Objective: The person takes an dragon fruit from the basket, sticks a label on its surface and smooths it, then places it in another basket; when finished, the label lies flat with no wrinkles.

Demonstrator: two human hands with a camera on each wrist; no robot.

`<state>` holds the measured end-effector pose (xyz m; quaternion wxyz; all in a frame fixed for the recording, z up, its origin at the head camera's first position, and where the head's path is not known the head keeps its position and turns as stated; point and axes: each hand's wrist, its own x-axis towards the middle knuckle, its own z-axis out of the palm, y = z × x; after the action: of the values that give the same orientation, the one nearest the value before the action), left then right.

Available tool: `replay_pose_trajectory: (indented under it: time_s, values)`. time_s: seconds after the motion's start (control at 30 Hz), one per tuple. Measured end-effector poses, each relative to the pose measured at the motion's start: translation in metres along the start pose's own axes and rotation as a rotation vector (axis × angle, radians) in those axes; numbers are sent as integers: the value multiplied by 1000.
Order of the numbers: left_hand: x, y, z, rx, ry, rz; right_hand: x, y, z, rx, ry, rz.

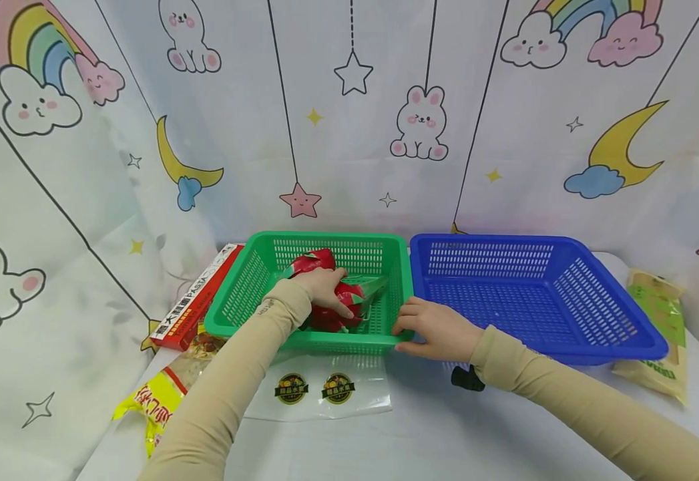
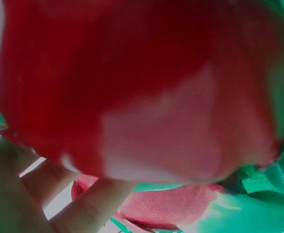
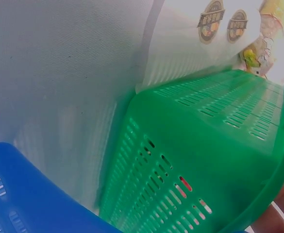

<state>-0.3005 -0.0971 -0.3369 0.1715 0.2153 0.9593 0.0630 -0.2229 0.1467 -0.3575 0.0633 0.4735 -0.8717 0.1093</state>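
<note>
Inside the green basket [image 1: 319, 339] lie red dragon fruits with green tips, one toward the back [image 1: 320, 258] and one nearer the front [image 1: 328, 319]. My left hand [image 1: 320, 288] reaches over the basket's front rim and grips a dragon fruit [image 2: 132, 73]. This fruit fills most of the left wrist view, with fingers [image 2: 91, 204] along its lower side. Another dragon fruit [image 2: 171, 206] shows beneath it. My right hand [image 1: 439, 331] holds the basket's front right corner, fingers curled over the rim; only some fingers [image 3: 282, 208] appear in the right wrist view.
A blue basket [image 1: 565, 354] stands right beside the green one. At left lie a red pasta box [image 1: 195, 300] and a yellow-ended food bag [image 1: 163, 394]. A clear printed bag [image 1: 361, 401] lies in front, a small black object [image 1: 467, 379] nearby, and a beige-green packet [image 1: 655, 334] at right.
</note>
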Motion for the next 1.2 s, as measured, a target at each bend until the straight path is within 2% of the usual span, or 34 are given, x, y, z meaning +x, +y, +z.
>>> replay_pose_trajectory:
  time_s: [0.13, 0.67, 0.97, 1.2]
  values:
    - [-1, 1, 2, 5, -5, -1, 0, 0, 0, -1, -1, -6]
    - [2, 8, 6, -80, -14, -15, -1, -1, 0, 2, 13, -15]
    - [0, 15, 5, 21, 74, 3, 0, -3, 2, 3, 6, -12]
    - [-5, 19, -6, 58, 162, 14, -1, -1, 0, -13, 14, -2]
